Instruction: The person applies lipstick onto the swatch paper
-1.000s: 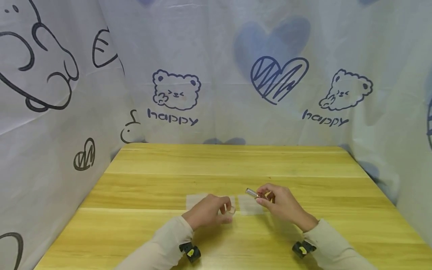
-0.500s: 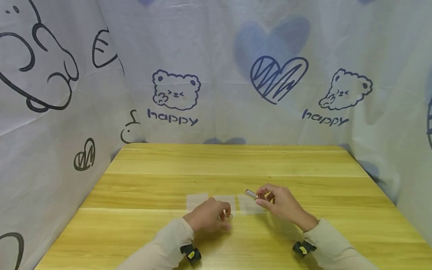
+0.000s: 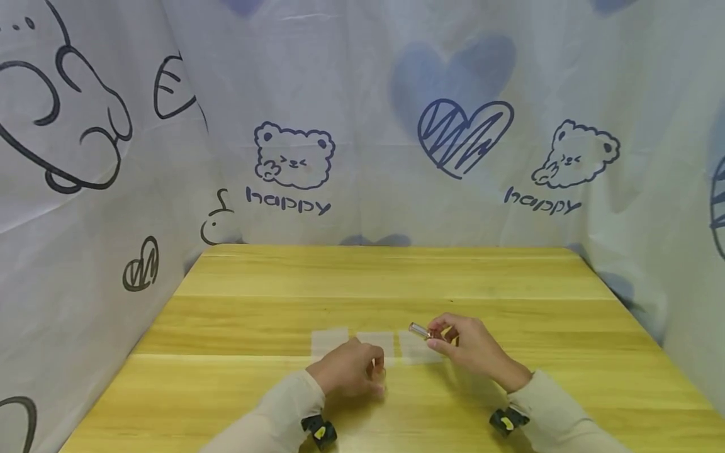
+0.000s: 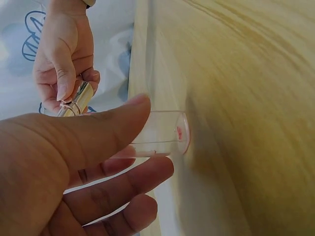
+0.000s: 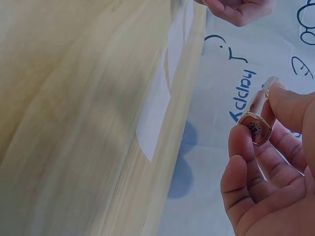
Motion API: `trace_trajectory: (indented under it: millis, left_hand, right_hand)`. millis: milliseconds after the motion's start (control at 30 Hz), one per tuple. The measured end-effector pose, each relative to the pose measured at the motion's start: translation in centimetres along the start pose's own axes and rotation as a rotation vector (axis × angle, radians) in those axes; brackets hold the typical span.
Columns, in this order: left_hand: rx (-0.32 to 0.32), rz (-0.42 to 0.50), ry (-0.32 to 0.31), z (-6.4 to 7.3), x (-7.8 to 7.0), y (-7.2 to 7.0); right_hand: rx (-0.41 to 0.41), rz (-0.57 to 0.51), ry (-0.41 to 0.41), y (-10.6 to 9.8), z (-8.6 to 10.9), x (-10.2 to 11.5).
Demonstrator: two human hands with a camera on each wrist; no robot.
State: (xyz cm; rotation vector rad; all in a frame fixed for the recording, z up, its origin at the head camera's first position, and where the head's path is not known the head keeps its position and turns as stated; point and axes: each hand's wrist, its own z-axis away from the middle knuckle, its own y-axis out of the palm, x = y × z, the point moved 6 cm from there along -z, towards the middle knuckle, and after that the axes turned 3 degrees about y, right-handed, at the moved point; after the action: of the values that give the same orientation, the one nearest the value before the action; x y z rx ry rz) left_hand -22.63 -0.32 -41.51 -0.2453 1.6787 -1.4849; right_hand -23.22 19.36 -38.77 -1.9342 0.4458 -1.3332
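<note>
Left hand [image 3: 348, 367] pinches clear cap [image 4: 165, 132] by sides, likely freeing the end; right hand [image 3: 472, 348] pinches tube [image 3: 420, 330], silvery end left of it.

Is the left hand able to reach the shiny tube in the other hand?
Probably yes: nothing stands between the left hand and the shiny tube, whose end sticks out of the right hand. The left hand already holds a clear cap, though, so grabbing might be tricky.

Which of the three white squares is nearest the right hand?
The rightmost square: in the head view, the right hand overlaps its edge, while the left square and middle square lie nearer the left hand.
</note>
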Motion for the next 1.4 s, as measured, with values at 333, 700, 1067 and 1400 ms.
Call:
trace_trajectory:
  millis: [333, 700, 1067, 1400]
  left_hand:
    - [0.001, -0.004, -0.003, -0.3, -0.1, 0.1]
    - [0.014, 0.015, -0.009, 0.2, -0.1, -0.3]
    - [-0.128, 0.184, 0.045, -0.4, -0.2, -2.1]
    - [-0.385, 0.386, 0.053, -0.4, -0.9, -2.9]
  right_hand:
    - [-0.014, 0.014, 0.000, -0.3, 0.0, 0.0]
    - [-0.015, 0.002, -0.001, -0.5, -0.1, 0.4]
    - [-0.043, -0.004, -0.052, -0.7, -0.4, 1.4]
    - [-0.109, -0.022, -0.126, -0.5, -0.5, 2.6]
